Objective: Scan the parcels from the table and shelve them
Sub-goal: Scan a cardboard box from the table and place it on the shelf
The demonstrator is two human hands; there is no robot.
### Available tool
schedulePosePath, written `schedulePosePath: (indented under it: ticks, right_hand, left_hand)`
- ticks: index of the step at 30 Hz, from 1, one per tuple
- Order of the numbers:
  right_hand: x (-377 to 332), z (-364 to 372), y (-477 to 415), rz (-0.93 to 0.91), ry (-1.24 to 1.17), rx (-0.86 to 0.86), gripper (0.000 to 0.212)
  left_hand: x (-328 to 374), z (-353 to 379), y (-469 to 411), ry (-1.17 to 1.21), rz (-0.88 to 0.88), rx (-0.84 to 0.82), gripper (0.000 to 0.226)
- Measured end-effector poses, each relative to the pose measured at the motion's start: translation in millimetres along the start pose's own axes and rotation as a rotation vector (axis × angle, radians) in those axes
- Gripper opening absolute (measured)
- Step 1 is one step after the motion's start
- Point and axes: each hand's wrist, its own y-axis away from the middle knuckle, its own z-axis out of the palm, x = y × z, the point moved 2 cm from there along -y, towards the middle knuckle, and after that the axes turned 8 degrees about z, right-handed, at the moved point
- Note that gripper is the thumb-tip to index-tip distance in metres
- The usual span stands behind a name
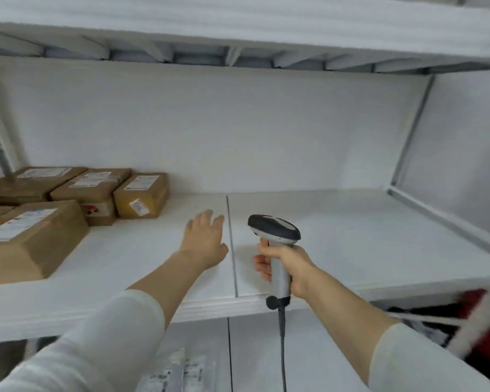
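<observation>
- While the right hand (pixel 287 264) clamped its fingers round the scanner (pixel 276 233) handle at centre frame, ready for use, the left hand (pixel 205 240) hovered empty, fingers straight and slightly apart.
- Parcels (pixel 96 193) sat grouped at left on the shelf (pixel 351 236), labels up, probably so they could be read.
</observation>
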Motion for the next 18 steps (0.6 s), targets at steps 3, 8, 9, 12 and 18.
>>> schedulePosePath:
  ticks: [3,8,9,12,18]
  right_hand:
    - [-2.3,-101.0,31.7,-0.047,-0.014,0.12,0.024]
    - [9.4,-256.6,100.3,-0.095,-0.076,0.329,0.02]
    - [12.8,-286.0,117.0,-0.102,-0.072,0.385,0.017]
    - [22.1,-369.8,166.1,-0.116,-0.05,0.559,0.015]
    - [44.1,-512.7,251.1,-0.048,-0.095,0.901,0.012]
  left_hand:
    - [106.1,11.2,-21.4,0.129,0.208,-0.077,0.059]
    - [287.7,35.5,-33.8,0.169,0.532,-0.183,0.049]
    - [324.4,40.2,-34.3,0.174,0.594,-0.197,0.048]
    - [430.8,50.4,-32.6,0.197,0.771,-0.234,0.048]
    - [617.3,63.0,-20.7,0.169,1.113,-0.282,0.047]
